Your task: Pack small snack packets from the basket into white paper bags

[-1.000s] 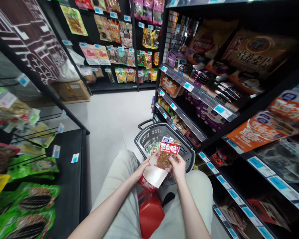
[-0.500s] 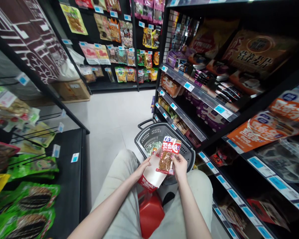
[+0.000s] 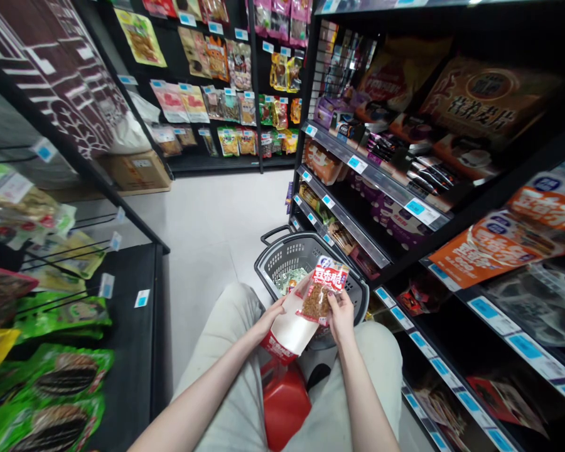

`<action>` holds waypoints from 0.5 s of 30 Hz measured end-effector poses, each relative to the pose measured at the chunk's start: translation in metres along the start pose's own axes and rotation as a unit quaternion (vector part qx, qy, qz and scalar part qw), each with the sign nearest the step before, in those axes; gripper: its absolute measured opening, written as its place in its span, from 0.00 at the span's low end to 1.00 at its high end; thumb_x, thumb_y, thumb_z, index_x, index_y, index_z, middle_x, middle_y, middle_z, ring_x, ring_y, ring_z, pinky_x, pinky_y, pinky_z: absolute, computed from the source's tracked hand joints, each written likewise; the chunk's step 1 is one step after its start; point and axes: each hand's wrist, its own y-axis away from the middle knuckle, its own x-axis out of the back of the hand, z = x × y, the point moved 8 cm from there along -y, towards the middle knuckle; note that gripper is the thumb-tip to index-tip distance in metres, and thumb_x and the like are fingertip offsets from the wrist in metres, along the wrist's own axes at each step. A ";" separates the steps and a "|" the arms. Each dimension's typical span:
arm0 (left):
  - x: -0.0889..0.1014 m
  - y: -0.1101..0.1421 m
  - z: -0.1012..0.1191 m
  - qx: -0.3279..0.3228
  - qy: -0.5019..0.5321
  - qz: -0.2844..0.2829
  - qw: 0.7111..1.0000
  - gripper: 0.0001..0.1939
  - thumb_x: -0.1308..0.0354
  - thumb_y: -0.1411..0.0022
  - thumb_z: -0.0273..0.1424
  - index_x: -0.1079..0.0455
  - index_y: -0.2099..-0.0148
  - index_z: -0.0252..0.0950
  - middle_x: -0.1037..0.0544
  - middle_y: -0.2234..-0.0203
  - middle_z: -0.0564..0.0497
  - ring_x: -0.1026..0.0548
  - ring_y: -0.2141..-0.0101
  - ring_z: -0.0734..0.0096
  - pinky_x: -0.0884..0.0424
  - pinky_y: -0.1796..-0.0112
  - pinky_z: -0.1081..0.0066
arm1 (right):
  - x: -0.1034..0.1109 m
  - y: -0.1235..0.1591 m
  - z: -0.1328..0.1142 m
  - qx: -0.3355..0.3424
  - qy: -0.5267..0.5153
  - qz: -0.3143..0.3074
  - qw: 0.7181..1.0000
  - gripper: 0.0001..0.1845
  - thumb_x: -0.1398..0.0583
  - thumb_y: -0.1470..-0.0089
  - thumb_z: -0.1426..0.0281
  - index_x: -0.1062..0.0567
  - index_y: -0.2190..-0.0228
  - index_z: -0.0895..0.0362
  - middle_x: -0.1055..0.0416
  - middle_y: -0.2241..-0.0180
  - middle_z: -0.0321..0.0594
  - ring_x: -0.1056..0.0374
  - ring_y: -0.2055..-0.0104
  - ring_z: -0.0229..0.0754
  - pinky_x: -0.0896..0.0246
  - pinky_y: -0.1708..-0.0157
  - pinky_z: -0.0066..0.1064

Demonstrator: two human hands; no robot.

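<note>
My right hand [image 3: 341, 314] pinches a red and white snack packet [image 3: 322, 290] with a clear window, held just above an opened red carton. My left hand [image 3: 272, 317] grips the left side of that red carton [image 3: 286, 333], whose white inner flap faces up. Both are held over my lap, in front of a grey shopping basket [image 3: 282, 254] on the floor with a greenish packet [image 3: 289, 279] inside.
I sit on a red stool [image 3: 285, 405] in a shop aisle. Dark shelves of packaged goods [image 3: 405, 163] stand close on the right. Hanging green snack bags [image 3: 51, 376] are on the left. A cardboard box [image 3: 134, 171] lies on the floor at the far end.
My right hand has drawn the snack packet a little up and to the right, tilting it, out of the carton. The left hand and carton stay put.
</note>
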 end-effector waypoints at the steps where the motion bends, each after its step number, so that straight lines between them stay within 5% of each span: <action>1: 0.000 0.000 -0.001 0.001 0.003 -0.004 1.000 0.32 0.51 0.57 0.26 0.44 0.46 0.34 0.28 0.60 0.47 0.30 0.63 0.64 0.36 0.63 0.68 | -0.002 0.000 0.000 -0.003 -0.013 -0.005 1.000 0.15 0.41 0.59 0.67 0.32 0.65 0.56 0.30 0.66 0.37 0.34 0.65 0.38 0.40 0.61 0.33; 15: 0.000 -0.002 -0.001 -0.011 0.008 -0.012 1.000 0.31 0.52 0.56 0.26 0.44 0.46 0.33 0.28 0.61 0.47 0.30 0.64 0.64 0.37 0.62 0.69 | -0.008 0.007 0.010 -0.119 -0.056 -0.032 0.991 0.16 0.37 0.68 0.74 0.29 0.70 0.57 0.28 0.71 0.37 0.32 0.70 0.38 0.36 0.67 0.31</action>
